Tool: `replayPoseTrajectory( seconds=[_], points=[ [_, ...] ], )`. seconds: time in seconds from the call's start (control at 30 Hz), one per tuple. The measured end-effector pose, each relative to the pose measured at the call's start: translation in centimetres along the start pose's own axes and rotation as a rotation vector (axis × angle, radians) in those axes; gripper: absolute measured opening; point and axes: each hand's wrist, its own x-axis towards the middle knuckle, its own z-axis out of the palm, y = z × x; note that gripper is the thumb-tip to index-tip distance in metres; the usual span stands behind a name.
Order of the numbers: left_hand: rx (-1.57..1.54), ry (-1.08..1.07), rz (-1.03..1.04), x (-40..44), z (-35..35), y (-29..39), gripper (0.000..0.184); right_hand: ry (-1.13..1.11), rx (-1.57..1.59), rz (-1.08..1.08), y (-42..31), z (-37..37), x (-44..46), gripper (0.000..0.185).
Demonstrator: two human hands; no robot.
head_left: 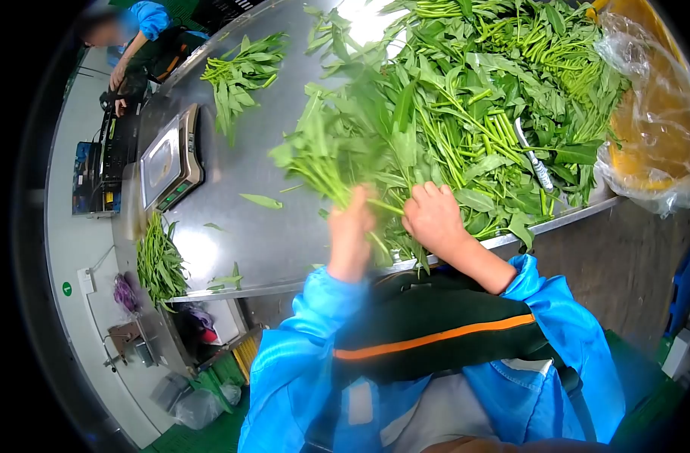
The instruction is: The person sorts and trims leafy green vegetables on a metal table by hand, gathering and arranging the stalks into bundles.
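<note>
Gathering seems in hand: near the table's edge (273, 288), the blurred left hand (350, 235) grips a leafy bunch (318, 167); the clenched right hand (435, 217) seems to pinch a stem (386, 206). Adding it calls for aligned ends. Beyond lies a leafy heap (454, 113)

bright glare on metal, blurred motion, curved dark edges

Glossy metal table (254, 181) — crinkled, clear plastic bag (654, 113) — shiny blue cloth sleeves (315, 306).
</note>
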Motion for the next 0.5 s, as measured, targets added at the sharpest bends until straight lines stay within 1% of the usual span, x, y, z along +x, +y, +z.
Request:
replayPoseTrajectory(
  seconds=[0.03,0.1,0.17,0.2,0.3,0.33,0.37,0.43,0.47,0.5],
  points=[
    [-0.002,0.036,0.052,0.5,-0.6,0.8,0.017,-0.044,-0.005,-0.002,0.5,0.3,-0.4,0.015],
    [0.006,0.119,0.206,2.1,-3.1,3.4,0.021,-0.029,0.060,-0.001,2.0,1.6,-2.2,0.011],
    [-0.041,0.042,0.188,2.8,-4.6,4.0,0.024,-0.041,0.189,-0.006,2.4,2.4,-3.4,0.011],
    [-0.062,0.001,0.178,2.9,-5.0,3.8,0.026,-0.133,0.124,-0.106,1.9,1.8,-3.1,0.014],
    [-0.176,0.125,0.107,3.0,-5.0,2.8,0.028,-0.259,0.102,-0.195,0.9,2.2,-5.0,0.019],
    [-0.189,0.083,0.085,3.2,-5.7,2.3,0.029,-0.341,0.177,-0.185,0.7,2.3,-5.7,0.021],
    [-0.202,0.090,0.102,3.3,-6.3,2.0,0.028,-0.408,0.205,-0.168,1.2,2.2,-6.3,0.021],
    [-0.218,0.100,0.137,3.4,-7.2,2.1,0.028,-0.537,0.266,-0.127,1.5,-0.5,-5.9,0.023],
    [-0.222,0.117,0.181,4.2,-8.6,2.8,0.029,-0.637,0.339,-0.080,2.0,-1.9,-6.1,0.024],
    [-0.215,0.122,0.219,5.3,-10.3,3.0,0.029,-0.576,0.318,0.003,2.9,-2.4,-6.2,0.025]
  ],
)
